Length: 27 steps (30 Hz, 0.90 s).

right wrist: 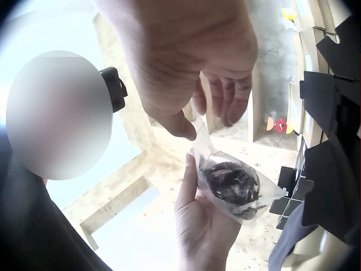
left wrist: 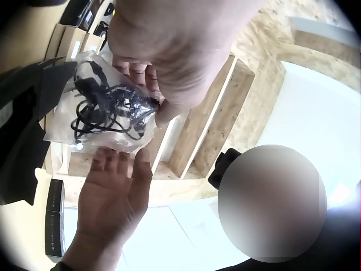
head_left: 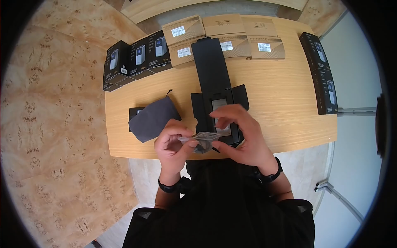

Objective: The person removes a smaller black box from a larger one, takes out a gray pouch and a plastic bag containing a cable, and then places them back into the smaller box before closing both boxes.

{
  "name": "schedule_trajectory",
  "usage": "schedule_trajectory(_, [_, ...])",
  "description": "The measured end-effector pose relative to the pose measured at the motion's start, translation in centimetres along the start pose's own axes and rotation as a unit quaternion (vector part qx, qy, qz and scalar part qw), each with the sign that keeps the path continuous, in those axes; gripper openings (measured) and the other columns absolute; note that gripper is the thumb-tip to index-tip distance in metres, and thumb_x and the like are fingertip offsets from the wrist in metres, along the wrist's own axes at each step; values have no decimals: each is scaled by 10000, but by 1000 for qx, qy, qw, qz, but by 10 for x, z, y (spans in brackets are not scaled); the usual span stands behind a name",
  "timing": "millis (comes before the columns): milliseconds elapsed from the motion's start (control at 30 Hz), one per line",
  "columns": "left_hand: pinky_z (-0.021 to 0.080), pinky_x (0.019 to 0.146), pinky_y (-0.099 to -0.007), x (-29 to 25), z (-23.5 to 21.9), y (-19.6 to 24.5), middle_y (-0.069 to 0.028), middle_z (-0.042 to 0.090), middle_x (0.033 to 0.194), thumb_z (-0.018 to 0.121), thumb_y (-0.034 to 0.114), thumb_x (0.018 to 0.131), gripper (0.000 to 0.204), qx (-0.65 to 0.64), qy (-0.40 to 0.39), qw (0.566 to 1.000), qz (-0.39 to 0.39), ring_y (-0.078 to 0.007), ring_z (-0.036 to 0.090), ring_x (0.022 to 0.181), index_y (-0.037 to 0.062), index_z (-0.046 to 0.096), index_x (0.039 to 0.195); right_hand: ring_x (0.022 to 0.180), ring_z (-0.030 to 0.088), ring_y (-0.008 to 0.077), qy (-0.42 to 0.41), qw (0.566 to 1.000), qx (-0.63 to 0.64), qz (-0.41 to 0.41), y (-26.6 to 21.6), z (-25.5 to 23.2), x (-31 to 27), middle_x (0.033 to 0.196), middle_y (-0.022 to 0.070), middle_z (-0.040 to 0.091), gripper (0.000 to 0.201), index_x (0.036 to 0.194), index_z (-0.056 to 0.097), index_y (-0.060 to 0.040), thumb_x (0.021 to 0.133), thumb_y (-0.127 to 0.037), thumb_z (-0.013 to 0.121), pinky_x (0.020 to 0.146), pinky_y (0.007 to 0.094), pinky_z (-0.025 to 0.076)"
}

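Note:
My left hand (head_left: 171, 142) pinches a clear plastic bag (head_left: 202, 145) by its edge, thumb on one side and fingers on the other. Coiled black cable (left wrist: 93, 113) shows through the plastic in the left wrist view. At the bag's opposite edge is my right hand (head_left: 244, 132), its thumb tip right at the plastic and its fingers spread away from the thumb. Beyond the hands an open black box (head_left: 199, 109) lies with its long lid (head_left: 211, 62) folded back and side flaps out. A light grey item (head_left: 223, 128) sits inside it, partly covered by the right hand.
Left of the hands, a dark grey drawstring pouch (head_left: 155, 120) rests over a small black box (head_left: 133, 111). Black printed boxes (head_left: 138, 58) stand at the back left, beside several stacked brown cartons (head_left: 223, 25). More black boxes (head_left: 322, 78) line the table's right edge.

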<state>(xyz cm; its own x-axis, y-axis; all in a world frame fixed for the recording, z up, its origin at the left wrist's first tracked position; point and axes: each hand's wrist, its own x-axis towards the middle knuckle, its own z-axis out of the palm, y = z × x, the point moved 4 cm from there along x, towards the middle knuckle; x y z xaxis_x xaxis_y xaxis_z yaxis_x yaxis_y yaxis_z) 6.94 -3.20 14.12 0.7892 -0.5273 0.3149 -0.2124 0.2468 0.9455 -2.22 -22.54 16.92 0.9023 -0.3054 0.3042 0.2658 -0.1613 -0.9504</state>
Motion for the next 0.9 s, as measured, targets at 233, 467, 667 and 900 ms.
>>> schedule_trajectory(233, [465, 901, -299, 0, 4, -6, -79, 615, 1106, 769, -10, 863, 342, -24, -19, 999, -44, -161, 591, 988, -2, 640, 1180, 960, 745, 174, -46, 993, 91, 59, 32, 6, -12, 1030, 103, 747, 149, 1054, 676, -5, 932, -15, 760, 870, 310, 565])
schedule_trajectory(467, [441, 1006, -340, 0, 14, -10, -71, 627, 1180, 788, 114, 901, 416, -5, -98, 987, -125, -177, 596, 1120, 11, 616, 1265, 976, 732, 125, 15, 975, 183, 124, 41, 6, -16, 990, 92, 749, 119, 1060, 622, -4, 990, -32, 714, 883, 285, 571])
schedule_trajectory(667, [468, 904, -285, -2, 15, -21, -42, 644, 1097, 726, 2, 966, 216, 58, -56, 989, -122, -134, 606, 1026, 30, 663, 1171, 950, 736, 124, 16, 983, 135, 126, 44, 9, -17, 975, 92, 743, 126, 1062, 603, 5, 996, -33, 704, 867, 291, 577])
schedule_trajectory(900, [472, 838, -249, -1, 13, -18, -23, 641, 988, 750, -47, 944, 120, 75, -24, 988, -131, -98, 599, 931, 9, 699, 1037, 926, 736, 121, 26, 976, 156, 147, 49, 12, -19, 960, 88, 738, 158, 1075, 604, 4, 985, -50, 723, 845, 287, 581])
